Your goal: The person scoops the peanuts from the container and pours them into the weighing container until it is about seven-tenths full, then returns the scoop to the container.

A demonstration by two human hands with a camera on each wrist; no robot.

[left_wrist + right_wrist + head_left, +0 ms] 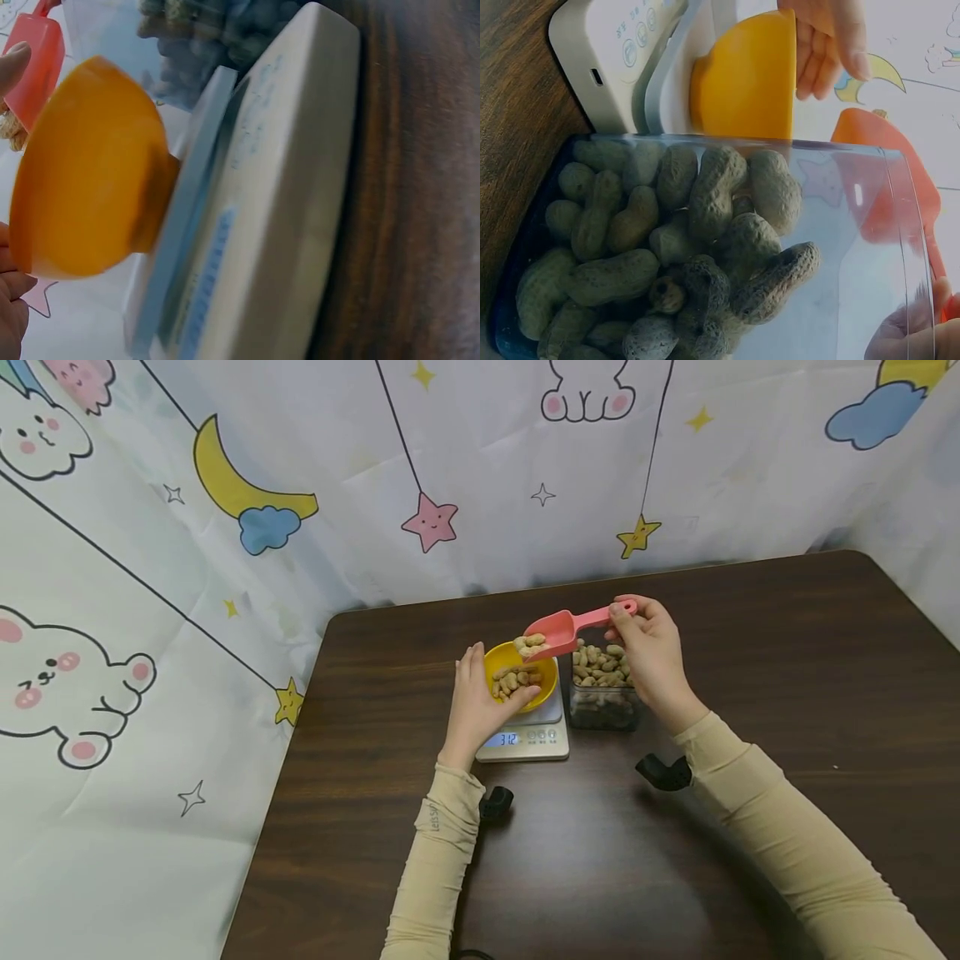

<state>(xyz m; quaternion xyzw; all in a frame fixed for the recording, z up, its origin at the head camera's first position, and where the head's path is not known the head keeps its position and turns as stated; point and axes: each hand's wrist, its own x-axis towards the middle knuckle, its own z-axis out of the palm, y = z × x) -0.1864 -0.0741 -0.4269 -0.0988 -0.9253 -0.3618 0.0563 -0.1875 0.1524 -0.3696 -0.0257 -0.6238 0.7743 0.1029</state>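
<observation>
My right hand (654, 653) pinches the handle end of a pink scoop (561, 630), tilted toward the left. Several peanuts (531, 644) lie at the scoop's lip, above the far side of a yellow bowl (90, 180). More peanuts (513, 681) are inside the bowl, which stands on a kitchen scale (525, 745). Around the bowl's left and near sides is my left hand (477, 714), its fingers extended and thumb spread over the near rim. Firm contact there is hard to judge. The scale's display shows digits that look like 312.
Right beside the scale stands a clear plastic container (840, 292) holding many peanuts (611, 274). The dark wooden table (360, 760) meets a patterned curtain (495, 460) at its back and left edges. Black wrist mounts (663, 772) hang under the forearms.
</observation>
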